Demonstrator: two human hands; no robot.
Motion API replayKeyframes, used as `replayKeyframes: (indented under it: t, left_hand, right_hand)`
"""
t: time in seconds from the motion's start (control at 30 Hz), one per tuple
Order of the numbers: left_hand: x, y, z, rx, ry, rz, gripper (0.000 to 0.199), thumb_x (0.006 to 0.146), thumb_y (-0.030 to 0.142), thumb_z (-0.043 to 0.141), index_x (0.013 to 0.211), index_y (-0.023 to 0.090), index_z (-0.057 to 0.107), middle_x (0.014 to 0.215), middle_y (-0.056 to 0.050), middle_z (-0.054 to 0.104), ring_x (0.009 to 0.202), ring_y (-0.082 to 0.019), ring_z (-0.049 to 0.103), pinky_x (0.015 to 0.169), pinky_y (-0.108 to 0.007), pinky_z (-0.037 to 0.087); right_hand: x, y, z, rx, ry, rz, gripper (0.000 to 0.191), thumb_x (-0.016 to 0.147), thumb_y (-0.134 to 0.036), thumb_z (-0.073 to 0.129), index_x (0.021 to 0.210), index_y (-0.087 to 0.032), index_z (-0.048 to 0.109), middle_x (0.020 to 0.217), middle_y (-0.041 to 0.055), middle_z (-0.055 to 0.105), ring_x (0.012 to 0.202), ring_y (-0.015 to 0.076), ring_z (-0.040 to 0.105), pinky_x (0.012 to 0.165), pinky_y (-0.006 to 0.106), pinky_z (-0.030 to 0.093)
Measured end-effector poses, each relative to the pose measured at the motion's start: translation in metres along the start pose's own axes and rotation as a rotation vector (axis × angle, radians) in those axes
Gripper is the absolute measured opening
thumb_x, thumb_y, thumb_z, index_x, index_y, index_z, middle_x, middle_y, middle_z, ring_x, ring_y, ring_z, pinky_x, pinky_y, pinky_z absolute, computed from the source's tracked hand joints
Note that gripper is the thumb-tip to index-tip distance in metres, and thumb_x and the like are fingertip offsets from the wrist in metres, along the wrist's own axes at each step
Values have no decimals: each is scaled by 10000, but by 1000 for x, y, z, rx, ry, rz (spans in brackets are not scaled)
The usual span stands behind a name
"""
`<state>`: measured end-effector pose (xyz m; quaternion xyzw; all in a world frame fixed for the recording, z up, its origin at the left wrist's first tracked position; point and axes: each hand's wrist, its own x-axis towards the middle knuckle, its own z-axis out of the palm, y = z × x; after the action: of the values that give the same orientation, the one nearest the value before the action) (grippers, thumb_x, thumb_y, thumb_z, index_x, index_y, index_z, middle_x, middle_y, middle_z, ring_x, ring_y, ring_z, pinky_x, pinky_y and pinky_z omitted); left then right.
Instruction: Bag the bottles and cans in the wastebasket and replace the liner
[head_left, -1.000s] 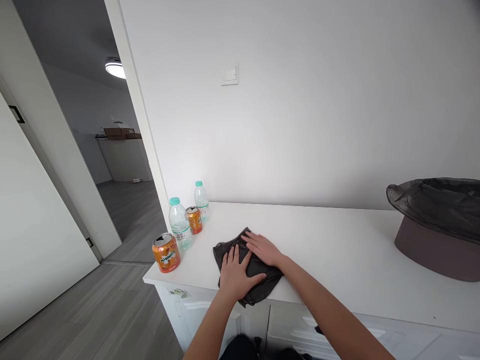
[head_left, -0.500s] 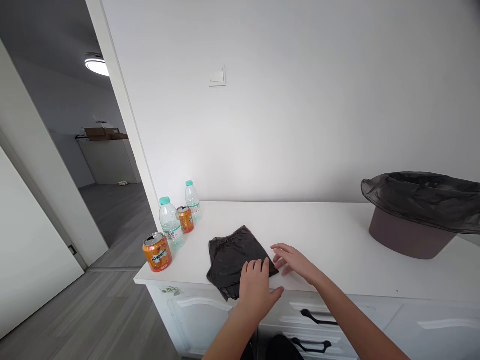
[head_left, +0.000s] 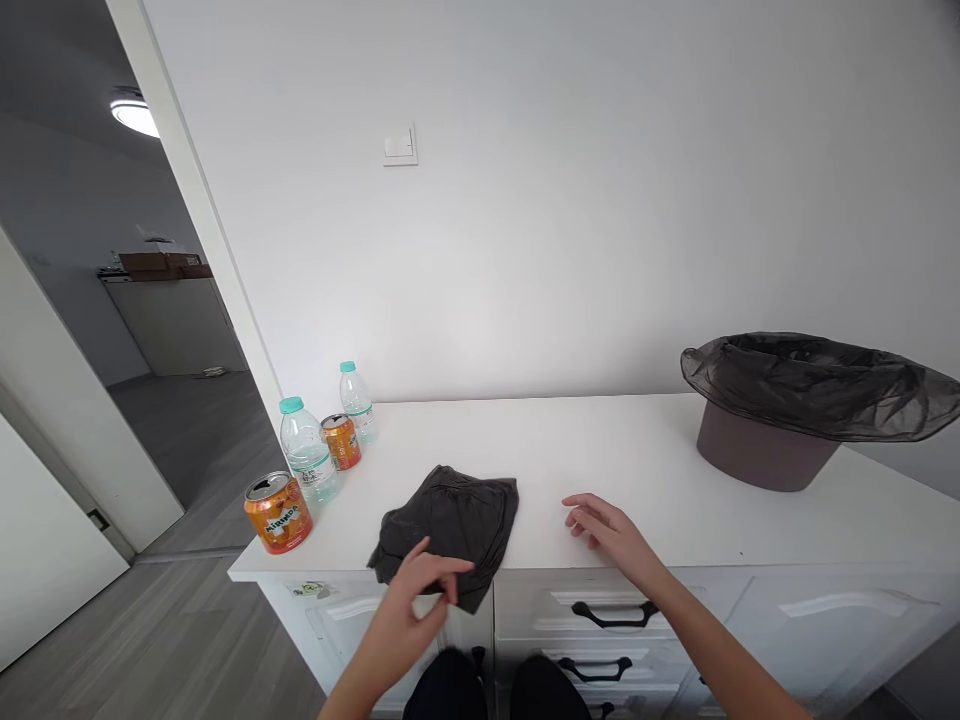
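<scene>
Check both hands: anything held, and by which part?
Right hand holds nothing. Left hand is over the near edge of the black plastic bag; can't tell whether it grips there.

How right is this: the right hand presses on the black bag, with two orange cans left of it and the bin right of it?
One slip: the head view shows the right hand apart from the black bag, beyond its right edge. The two orange cans are indeed left of the bag, the bin right of it.

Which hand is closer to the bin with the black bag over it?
Right. The right hand is between the bin and the crumpled black plastic. The left hand is farther off, at that plastic's front edge.
</scene>
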<state>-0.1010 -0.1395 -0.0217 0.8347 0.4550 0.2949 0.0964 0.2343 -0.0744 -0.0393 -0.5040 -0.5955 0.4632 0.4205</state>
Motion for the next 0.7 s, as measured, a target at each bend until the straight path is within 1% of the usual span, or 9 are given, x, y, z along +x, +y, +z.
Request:
replayKeyframes:
  t: [0.07,0.17,0.23,0.3,0.4,0.47,0.53,0.63,0.7]
  left_hand:
    - [-16,-6,-17,-4,154,-92,470,860,193,437,1300,296,564,905,0,676,931,-189,649,1141,-543,318]
    - [-28,9,-28,95,294,-74,614,814,195,497,1420,276,446,1246,-68,631,1237,-277,535,1128,-554,325]
    - [-25,29,-24,199,212,14,726,759,154,550,1455,290,396,1448,-64,491,1382,-315,376,1136,-560,305]
    - [-17,45,-13,286,89,55,788,713,68,539,1456,290,398,1515,-43,408,1427,-321,296,1149,-588,262]
    - [-2,48,5,278,-19,-11,838,627,-49,439,1410,246,469,1469,-34,470,1407,-294,349,1161,-647,176]
    - [3,39,12,144,-57,-75,824,612,-65,394,1361,253,530,1395,-15,552,1357,-251,434,1179,-649,120]
    - [4,29,14,-61,-81,-127,715,699,-32,394,1306,293,585,1327,11,611,1302,-216,503,1203,-606,104]
    - [2,18,14,-364,-113,-207,438,848,149,485,1213,311,666,1253,12,663,1297,-223,508,1212,-521,193]
    - [1,14,12,-509,-102,-299,334,861,271,554,1159,277,704,1235,-12,675,1328,-252,471,1186,-487,270]
  right_hand:
    - [-1,-2,11,-78,7,-67,369,900,-468,444,1167,-258,589,1098,66,643,1019,217,603,859,358,485]
    - [-1,-13,30,-274,-80,-203,463,870,-350,481,1332,-327,494,1404,43,481,1287,219,450,1052,386,409]
    - [1,-23,41,-427,-181,-281,632,820,-259,500,1428,-377,376,1550,-5,285,1430,223,253,1142,419,314]
    - [7,-33,51,-552,-252,-320,747,779,-200,495,1470,-402,297,1603,-46,138,1482,237,97,1182,470,228]
    - [14,-52,63,-636,-314,-342,794,759,-167,467,1491,-393,262,1618,-68,49,1494,247,12,1196,492,183]
    - [13,-63,65,-653,-355,-351,807,743,-157,466,1495,-378,270,1620,-68,44,1496,248,1,1201,482,178]
    - [8,-68,62,-668,-383,-371,824,721,-150,481,1492,-368,289,1618,-60,76,1495,257,14,1207,489,155]
    - [-1,-62,45,-698,-395,-395,811,688,-127,501,1451,-375,381,1594,-46,207,1490,275,82,1209,521,111]
    - [-4,-51,30,-705,-388,-391,691,707,-136,519,1353,-382,517,1559,-41,307,1481,279,141,1205,539,93]
